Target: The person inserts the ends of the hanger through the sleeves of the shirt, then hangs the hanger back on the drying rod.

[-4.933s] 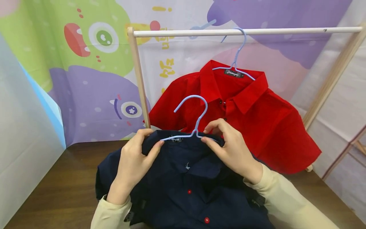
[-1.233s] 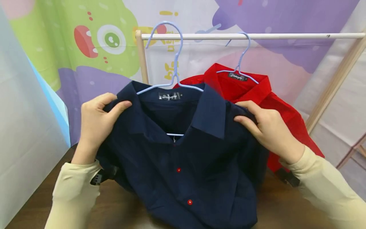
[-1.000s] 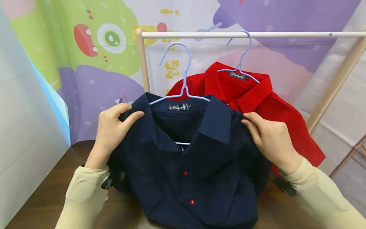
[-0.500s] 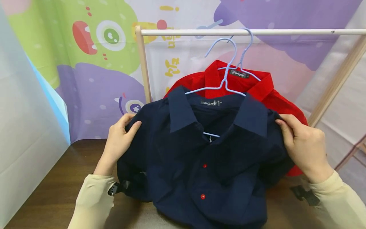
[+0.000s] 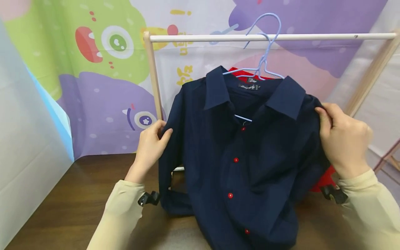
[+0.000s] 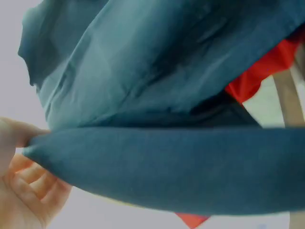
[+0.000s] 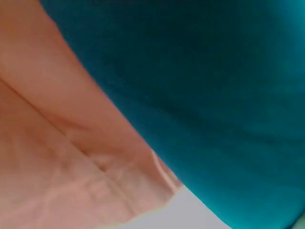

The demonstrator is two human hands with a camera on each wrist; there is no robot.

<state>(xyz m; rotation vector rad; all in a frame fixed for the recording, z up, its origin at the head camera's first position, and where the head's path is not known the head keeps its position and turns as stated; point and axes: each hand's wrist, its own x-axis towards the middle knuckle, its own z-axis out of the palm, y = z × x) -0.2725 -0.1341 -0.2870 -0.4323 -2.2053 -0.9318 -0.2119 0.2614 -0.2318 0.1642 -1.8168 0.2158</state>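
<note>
A navy button shirt point(image 5: 212, 146) with red buttons hangs from a light blue hanger point(image 5: 276, 26), held up before the rack. The hanger's hook overlaps the white rail point(image 5: 325, 36) in the head view, its top rising above it. My left hand point(image 5: 148, 149) pinches the sleeve between thumb and fingers. On the other side my right hand point(image 5: 347, 142) grips the shirt near the shoulder. Close up in the left wrist view, thumb and fingers of the left hand point(image 6: 28, 186) hold a fold of sleeve point(image 6: 167, 167). Navy cloth point(image 7: 205, 109) fills much of the right wrist view.
Behind the navy shirt, mostly hidden, a red shirt point(image 5: 323, 180) hangs from the rail on a second blue hanger. The rack's wooden uprights, left post point(image 5: 153, 76) included, flank the shirts. Below lies a brown tabletop point(image 5: 72, 205); a cartoon curtain point(image 5: 115, 83) forms the backdrop.
Both hands let go of the hanger area and took the shirt farther out along its shoulders and sleeve. The navy shirt has risen and shifted right, now covering most of the red shirt.
</note>
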